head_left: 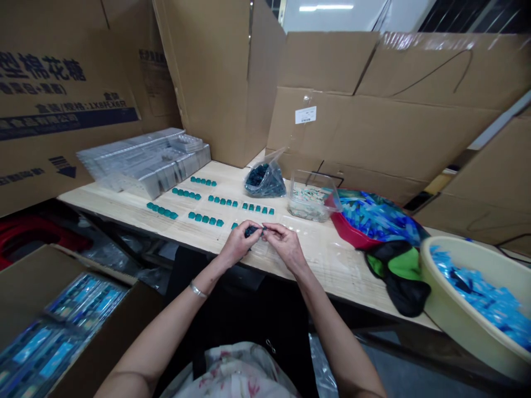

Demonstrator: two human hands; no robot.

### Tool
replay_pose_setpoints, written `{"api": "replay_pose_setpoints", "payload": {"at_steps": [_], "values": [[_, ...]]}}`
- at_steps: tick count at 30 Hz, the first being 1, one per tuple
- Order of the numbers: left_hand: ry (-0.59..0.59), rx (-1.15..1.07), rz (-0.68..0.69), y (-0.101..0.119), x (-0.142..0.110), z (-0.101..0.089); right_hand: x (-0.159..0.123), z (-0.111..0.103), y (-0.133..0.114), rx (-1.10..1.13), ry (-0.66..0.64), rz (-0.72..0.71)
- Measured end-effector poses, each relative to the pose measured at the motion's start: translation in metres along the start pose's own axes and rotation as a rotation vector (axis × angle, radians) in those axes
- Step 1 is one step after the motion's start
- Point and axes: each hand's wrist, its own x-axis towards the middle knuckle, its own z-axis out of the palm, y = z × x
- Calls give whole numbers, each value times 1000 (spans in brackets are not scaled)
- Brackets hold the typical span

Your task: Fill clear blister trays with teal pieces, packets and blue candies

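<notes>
Close to the table's front edge, my left hand [238, 246] is closed around several small dark teal pieces [250, 231]. My right hand [284, 243] meets it, thumb and forefinger pinched at a tiny dark piece [264, 230] between the two hands. What exactly this piece is cannot be made out. Past my left hand, clear trays hold teal pieces in short rows, such as one row [206, 219] and another row [223, 200]. The nearest row is partly hidden by my left hand. Behind them a clear plastic bag [269, 185] lies open, full of dark teal pieces.
Stacked clear plastic trays [153, 166] stand at the back left. Rightward are a clear tub [309, 207] of small pale pieces, a red basin [352, 232] with blue packets, a black-and-green cloth [400, 271] and a cream basin [456, 309]. An open carton [103, 337] sits lower left.
</notes>
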Motion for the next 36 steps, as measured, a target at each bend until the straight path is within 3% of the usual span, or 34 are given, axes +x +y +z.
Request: {"api": "replay_pose_setpoints", "payload": {"at_steps": [7,14,22,24,29,31,33,36], "values": [[51,125,79,-7,2,4,0,1,8,10,-6,-2],[119,333,289,-14,2,7,0,-2,16,-170,23,-200],[81,330,293,-18,-4,10,-14,-1,0,-414,39,-376],[89,312,285,-19,-8,10,-19,-1,0,-370,16,-342],[19,306,312,-19,-24,11,-28,-8,5,-59,-67,43],[-7,299,307,-20,-29,11,-30,-12,5,-31,-87,107],[-1,301,274,-23,-33,10,-28,-16,5,-75,-57,63],[8,326,216,-30,-36,6,-19,-22,9,-277,28,-128]]}}
